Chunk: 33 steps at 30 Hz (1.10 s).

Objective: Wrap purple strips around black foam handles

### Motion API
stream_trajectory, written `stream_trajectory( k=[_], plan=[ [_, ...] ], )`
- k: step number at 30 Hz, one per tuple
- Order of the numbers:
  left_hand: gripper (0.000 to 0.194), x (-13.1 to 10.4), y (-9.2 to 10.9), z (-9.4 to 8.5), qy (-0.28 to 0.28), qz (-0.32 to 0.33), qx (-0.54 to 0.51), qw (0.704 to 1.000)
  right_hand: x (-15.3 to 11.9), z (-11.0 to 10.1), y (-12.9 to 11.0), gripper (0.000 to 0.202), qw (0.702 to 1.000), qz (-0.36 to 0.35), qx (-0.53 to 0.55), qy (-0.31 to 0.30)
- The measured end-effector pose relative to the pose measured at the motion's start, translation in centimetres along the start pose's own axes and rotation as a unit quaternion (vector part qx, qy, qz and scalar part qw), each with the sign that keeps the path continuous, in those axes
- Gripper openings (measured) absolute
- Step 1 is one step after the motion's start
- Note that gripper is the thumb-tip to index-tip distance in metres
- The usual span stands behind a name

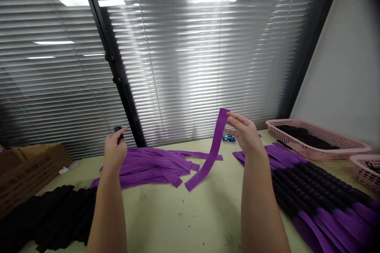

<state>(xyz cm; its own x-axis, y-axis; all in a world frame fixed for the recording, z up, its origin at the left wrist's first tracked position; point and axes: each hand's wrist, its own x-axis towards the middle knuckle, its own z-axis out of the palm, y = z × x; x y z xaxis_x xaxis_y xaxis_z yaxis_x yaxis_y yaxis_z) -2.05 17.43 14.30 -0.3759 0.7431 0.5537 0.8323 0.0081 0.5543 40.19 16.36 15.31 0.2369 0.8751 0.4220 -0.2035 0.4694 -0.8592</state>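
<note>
My right hand point(244, 131) is raised over the table, its fingertips pinching the upper end of a purple strap point(212, 152). The strap hangs down in a curve towards the tabletop. My left hand point(115, 148) is closed around a short black piece point(118, 133), mostly hidden by the fingers; its exact kind does not show. Beyond the left hand lies a loose pile of purple straps point(151, 164). To the right of my right forearm, purple straps with ribbed black sleeves point(314, 184) around their middles lie side by side.
Black ribbed pieces point(59, 213) are heaped at the lower left, near a cardboard box point(38, 170). On the right stand a pink basket point(314, 154) with black items and a second pink basket point(362, 174). A blue packet point(228, 138) lies near the window blinds point(190, 67).
</note>
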Motion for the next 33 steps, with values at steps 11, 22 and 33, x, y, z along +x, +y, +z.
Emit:
stream_trajectory(
  k=[11,22,33],
  plan=[
    [0.08,-8.9,10.0,7.7,-0.385,0.105,-0.131,0.908,-2.3,2.0,-3.3,0.038,0.996,-0.049,0.019,-0.071],
    [0.048,-13.0,10.6,12.7,-0.545,0.172,-0.068,0.818,-3.5,3.0,-4.7,0.041,0.987,-0.095,0.054,-0.116],
    [0.026,-7.0,7.6,8.4,-0.597,0.11,-0.15,0.78,-1.9,-0.4,-4.1,0.039,0.98,-0.122,0.144,0.063]
  ],
)
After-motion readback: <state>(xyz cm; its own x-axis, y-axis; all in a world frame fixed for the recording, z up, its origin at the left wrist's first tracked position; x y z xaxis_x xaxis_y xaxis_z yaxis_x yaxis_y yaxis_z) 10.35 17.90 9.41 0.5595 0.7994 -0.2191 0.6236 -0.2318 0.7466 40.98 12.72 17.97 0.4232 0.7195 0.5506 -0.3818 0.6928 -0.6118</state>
